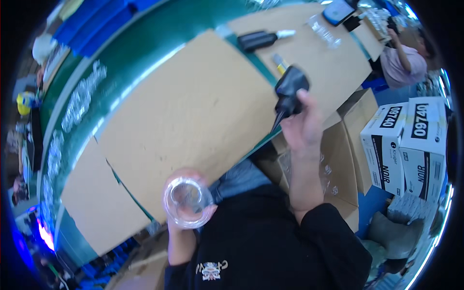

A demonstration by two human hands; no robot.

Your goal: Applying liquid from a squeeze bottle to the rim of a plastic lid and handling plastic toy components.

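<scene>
My left hand [180,175] is wrapped round a clear round plastic container [188,203], held near my body at the table's front edge. It looks like a cup or jar, with its round end turned up; some of my fingers show only through the plastic. Off to the right, my right hand [305,126] grips a black squeeze bottle [292,86]. The bottle is tilted, its thin dark nozzle pointing down and left over the table edge, apart from the container.
Cardboard sheets [179,92] cover much of the green table [145,29]. Another black bottle [256,41] with a white nozzle lies at the back. Clear plastic pieces [84,94] line the left edge. An open carton [345,164] and white boxes [405,140] stand right; a person [403,63] sits beyond.
</scene>
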